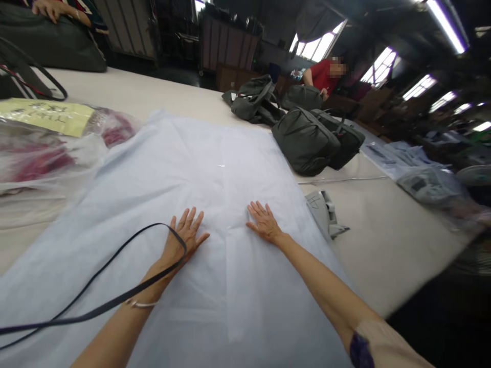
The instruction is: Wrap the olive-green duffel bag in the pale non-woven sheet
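Note:
A large pale, translucent sheet (245, 286) lies over the table in front of me, lightly creased, with a lengthwise fold line down its middle. My left hand (186, 237) rests flat on it with fingers spread, left of that line. On the right of the line my right hand (264, 223) also lies palm down, fingers apart, holding nothing. A thin black strap (115, 294) loops in from the left edge and passes across my left hand and wrist; it looks close to the camera. Whether the strap touches the hand I cannot tell.
A grey tape dispenser-like tool (324, 212) sits against the sheet's right edge. Dark green bags (307, 140) stand at the table's far right. Clear plastic packs with a yellow label (49, 116) lie left. A person in red (324, 76) handles a bag; another person's hand (49, 7) is at upper left.

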A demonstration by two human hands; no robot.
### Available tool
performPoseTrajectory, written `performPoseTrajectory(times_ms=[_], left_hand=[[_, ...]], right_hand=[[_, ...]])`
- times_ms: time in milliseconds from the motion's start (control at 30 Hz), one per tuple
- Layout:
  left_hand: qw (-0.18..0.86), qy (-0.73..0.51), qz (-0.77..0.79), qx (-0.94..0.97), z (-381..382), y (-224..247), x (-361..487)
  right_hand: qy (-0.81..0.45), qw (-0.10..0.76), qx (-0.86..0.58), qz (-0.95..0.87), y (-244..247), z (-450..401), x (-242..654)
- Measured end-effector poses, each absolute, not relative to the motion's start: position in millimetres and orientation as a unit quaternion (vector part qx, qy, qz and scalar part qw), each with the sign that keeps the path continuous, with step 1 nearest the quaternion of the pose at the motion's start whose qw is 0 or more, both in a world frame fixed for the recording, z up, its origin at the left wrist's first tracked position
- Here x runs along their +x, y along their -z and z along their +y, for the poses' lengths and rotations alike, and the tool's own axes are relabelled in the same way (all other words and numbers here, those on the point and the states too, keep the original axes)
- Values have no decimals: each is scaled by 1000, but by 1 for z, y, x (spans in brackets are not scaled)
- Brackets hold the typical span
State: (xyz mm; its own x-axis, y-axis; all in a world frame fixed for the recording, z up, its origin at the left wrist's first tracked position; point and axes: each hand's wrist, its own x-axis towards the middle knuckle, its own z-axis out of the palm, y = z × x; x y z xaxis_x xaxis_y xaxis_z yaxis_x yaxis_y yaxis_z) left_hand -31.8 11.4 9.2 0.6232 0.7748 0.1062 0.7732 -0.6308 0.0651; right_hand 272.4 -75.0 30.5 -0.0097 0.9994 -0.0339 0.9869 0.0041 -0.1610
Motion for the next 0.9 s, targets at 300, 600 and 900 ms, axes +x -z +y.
performPoseTrajectory(times_ms=[300,600,900], left_hand=[[31,-118,274,954,-114,2,-97],[34,-173,219,960,-150,0,-72],[120,-78,169,975,-183,10,-53]], right_hand=[[-93,60,-627,-771,-49,-177,179],[-79,98,-661,-740,-30,-190,160],[-35,126,-773,-621,-51,-295,223]])
